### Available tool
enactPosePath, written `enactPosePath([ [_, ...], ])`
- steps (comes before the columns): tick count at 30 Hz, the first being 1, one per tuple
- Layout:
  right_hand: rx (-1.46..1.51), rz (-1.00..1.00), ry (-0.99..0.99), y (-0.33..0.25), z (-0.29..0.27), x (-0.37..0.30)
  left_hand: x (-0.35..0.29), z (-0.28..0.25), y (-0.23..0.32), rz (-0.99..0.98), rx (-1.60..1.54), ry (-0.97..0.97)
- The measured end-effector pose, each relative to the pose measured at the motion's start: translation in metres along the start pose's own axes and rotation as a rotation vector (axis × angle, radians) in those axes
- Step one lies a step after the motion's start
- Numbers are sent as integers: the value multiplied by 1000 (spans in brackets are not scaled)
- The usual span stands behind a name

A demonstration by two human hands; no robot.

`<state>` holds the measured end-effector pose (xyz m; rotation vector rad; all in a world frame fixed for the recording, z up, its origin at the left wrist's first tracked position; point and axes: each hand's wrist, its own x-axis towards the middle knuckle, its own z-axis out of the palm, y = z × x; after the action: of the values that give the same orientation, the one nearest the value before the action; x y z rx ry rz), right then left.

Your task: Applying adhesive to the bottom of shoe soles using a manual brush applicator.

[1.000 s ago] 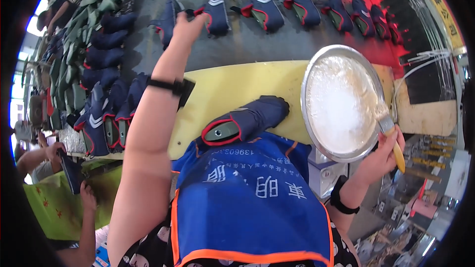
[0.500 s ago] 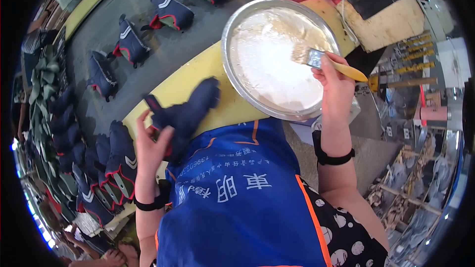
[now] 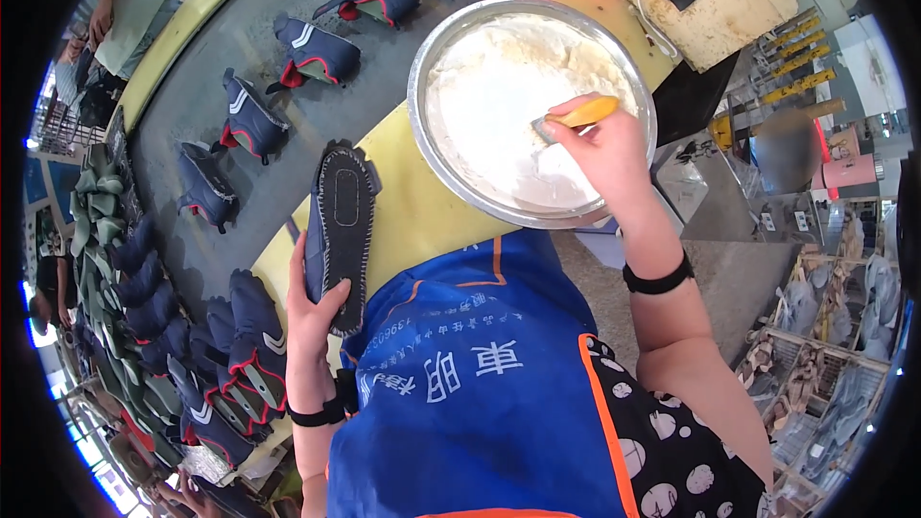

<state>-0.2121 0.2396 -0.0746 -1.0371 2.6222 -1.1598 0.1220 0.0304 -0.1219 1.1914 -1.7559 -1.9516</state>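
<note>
My left hand [image 3: 315, 302] is closed around the heel end of a navy shoe upper [image 3: 343, 221], whose dark, stitched underside faces up. The shoe upper is held over the yellow table edge [image 3: 393, 149], left of a round metal basin [image 3: 419, 86]. Creamy white paste [image 3: 499, 101] fills much of that basin. Above it my right hand [image 3: 606, 155] grips a paintbrush [image 3: 587, 113] by its yellow handle. The brush's bristles reach down into the paste and are mostly hidden.
Several navy shoe uppers with red trim [image 3: 257, 115] stand on the dark conveyor belt [image 3: 192, 101] beyond the yellow edge. More uppers [image 3: 254, 326] are stacked at the left, beside green pieces [image 3: 96, 201]. A wire rack [image 3: 806, 393] with hanging pieces stands at the right. Another person's arm [image 3: 110, 0] shows far left.
The shoe upper in my left hand has turned so its underside faces up. My right hand has moved left over the basin, and the brush has dipped into the paste.
</note>
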Motion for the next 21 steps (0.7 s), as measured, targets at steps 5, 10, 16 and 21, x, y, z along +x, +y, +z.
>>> enactPosePath([
  [5, 430, -158, 323, -8, -18, -6, -20, 20, 38, -10, -393, -202],
  [10, -135, -122, 249, -11, -16, -2, -13, 36, 76, -2, -294, -435],
  [16, 16, -634, 178, -45, -35, -21, 2, 48, 90, -46, -19, -556],
  [21, 25, -898, -61, -68, -23, -33, 3, 55, 94, -97, 1, -597],
])
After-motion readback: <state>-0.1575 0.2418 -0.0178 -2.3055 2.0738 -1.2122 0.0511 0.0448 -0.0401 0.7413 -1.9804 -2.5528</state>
